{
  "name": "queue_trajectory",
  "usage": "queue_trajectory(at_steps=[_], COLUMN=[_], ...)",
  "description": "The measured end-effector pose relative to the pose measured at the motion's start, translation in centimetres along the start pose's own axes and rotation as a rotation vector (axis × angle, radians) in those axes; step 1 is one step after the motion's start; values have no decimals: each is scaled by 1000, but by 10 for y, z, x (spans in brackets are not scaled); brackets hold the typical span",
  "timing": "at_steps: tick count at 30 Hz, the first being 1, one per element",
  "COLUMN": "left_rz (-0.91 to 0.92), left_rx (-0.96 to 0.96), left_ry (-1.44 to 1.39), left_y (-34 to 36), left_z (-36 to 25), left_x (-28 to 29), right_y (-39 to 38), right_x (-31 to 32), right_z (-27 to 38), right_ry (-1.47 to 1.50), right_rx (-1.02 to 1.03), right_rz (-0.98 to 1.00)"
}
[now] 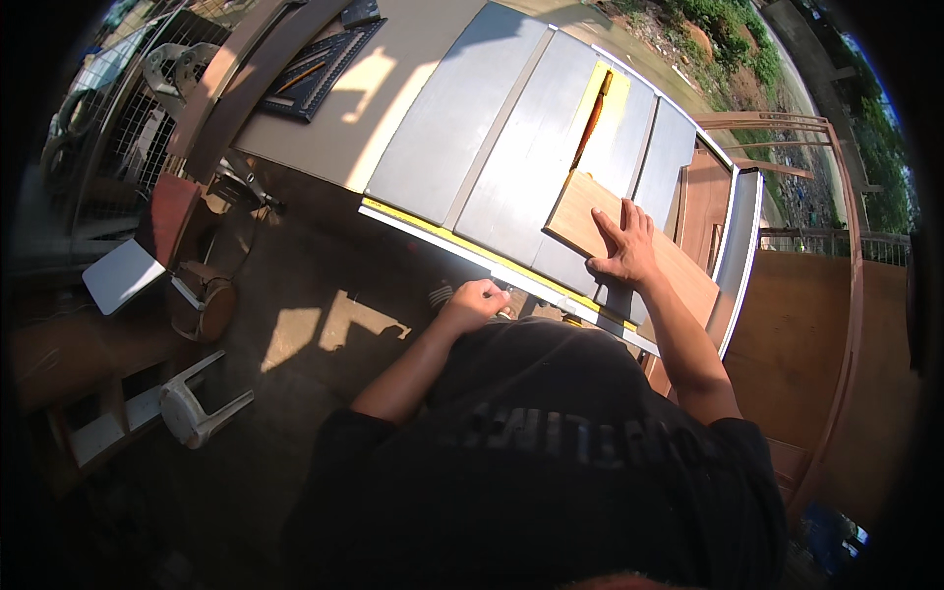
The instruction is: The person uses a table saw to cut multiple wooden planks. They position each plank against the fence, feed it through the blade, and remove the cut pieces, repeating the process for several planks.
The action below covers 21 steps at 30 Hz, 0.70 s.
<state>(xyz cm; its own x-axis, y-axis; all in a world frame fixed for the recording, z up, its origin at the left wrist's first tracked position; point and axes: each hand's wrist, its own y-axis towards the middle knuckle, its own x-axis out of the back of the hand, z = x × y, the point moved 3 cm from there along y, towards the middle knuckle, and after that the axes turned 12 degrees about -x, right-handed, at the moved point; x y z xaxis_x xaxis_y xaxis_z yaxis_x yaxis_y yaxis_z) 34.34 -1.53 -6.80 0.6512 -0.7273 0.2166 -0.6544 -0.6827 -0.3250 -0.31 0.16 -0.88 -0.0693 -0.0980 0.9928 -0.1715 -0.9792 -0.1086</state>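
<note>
My right hand (pixel 621 246) rests on a light wooden board (pixel 678 275), thumb and fingers spread across its top. The board lies tilted diagonally on the grey table saw top (pixel 506 138), its upper end beside a yellow insert (pixel 615 98) with a narrow orange piece (pixel 594 123) along its middle. My left hand (pixel 477 305) is at the saw's front edge, just below the yellow scale rail (pixel 442 234), with its fingers curled; what they hold, if anything, is hidden.
A beige side panel (pixel 354 147) carries a black square tool (pixel 315 74). Dark planks (pixel 231 84) stand at upper left, a white plastic stool (pixel 192 408) and white board (pixel 123 275) lower left. A wooden frame (pixel 846 295) and brown panel (pixel 787 344) stand at right.
</note>
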Motion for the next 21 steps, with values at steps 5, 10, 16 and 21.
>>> queue_trajectory(at_steps=[5,10,16,21], left_rz=[33,65,69,61], left_rx=[18,45,-8,5], left_ry=[-4,42,73,60], left_y=[2,1,-4,-7], left_z=[9,7,-1,16], left_x=[-2,-2,-1,1], right_y=[2,4,9,7], right_x=[3,8,11,19], right_z=[6,6,-2,-2], right_ry=[6,6,40,62], right_rx=[-56,-57,-86,-29], right_rz=[46,51,93,3])
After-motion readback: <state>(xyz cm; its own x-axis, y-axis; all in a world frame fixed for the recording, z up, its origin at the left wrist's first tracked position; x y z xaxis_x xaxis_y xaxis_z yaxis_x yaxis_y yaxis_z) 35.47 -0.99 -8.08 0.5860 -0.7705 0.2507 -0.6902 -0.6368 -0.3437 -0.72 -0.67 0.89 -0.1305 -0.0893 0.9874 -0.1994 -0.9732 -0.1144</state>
